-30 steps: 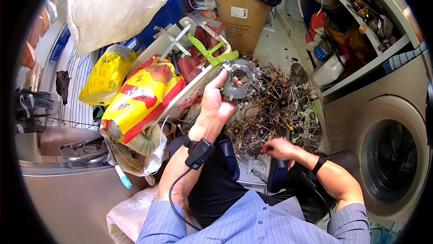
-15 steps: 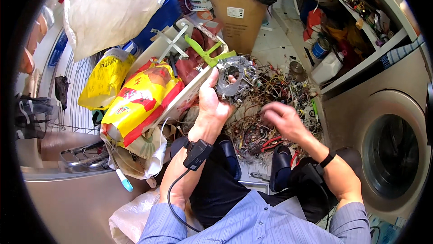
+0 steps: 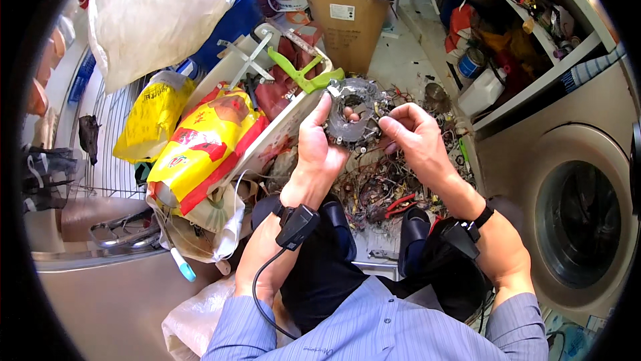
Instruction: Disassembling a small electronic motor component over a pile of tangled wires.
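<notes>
A dark grey, ring-shaped part (image 3: 366, 127) with small electronic bits round its edge is held up over the floor heap. My left hand (image 3: 316, 135) grips it from the left, thumb along the rim; fingertips show through the central hole. My right hand (image 3: 415, 135) is closed at the ring's right edge, thumb and forefinger pinching there. Whatever small piece lies between those fingertips is hard to make out. Beneath both hands spreads a heap of tangled wires and small components (image 3: 374, 191). Red-handled pliers (image 3: 400, 205) lie in it near my right foot.
Left of the hands stands a white plastic basket (image 3: 270, 144) with a yellow-red bag (image 3: 207, 141) and a green plastic piece (image 3: 304, 74). A cardboard box (image 3: 347, 34) rises behind the heap. A washing machine (image 3: 527, 221) and cluttered shelves (image 3: 561, 57) line the right.
My right hand has moved up and left from above the heap to the ring's right edge. The ring-shaped part in my left hand has turned and shifted slightly right.
</notes>
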A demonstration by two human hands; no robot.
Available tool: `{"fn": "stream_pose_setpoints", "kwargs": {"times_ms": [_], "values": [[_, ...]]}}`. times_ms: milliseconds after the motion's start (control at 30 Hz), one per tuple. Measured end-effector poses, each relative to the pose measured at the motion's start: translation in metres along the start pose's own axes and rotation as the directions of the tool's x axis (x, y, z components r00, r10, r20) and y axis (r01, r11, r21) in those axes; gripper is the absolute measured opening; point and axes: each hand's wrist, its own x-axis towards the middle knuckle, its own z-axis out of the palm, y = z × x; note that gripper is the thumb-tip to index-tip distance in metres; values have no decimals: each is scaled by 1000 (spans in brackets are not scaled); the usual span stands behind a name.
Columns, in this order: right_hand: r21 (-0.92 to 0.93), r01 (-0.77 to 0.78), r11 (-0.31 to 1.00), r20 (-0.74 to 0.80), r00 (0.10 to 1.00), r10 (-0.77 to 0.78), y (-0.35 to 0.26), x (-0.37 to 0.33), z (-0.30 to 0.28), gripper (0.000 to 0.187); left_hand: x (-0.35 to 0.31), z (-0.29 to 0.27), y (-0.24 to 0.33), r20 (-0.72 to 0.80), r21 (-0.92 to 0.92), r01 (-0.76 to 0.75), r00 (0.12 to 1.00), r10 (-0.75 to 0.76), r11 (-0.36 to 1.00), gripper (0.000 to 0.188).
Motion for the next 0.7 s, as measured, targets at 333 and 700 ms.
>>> {"fn": "stream_pose_setpoints", "kwargs": {"times_ms": [333, 700], "values": [[408, -203, 890, 146, 977, 156, 24, 14, -9, 23, 8, -12, 1, -11, -57, 60, 998, -60, 997, 34], [-219, 177, 960, -30, 982, -188, 24, 13, 3, 26, 10, -15, 0, -34, -111, 24, 999, -27, 994, 33]]}}
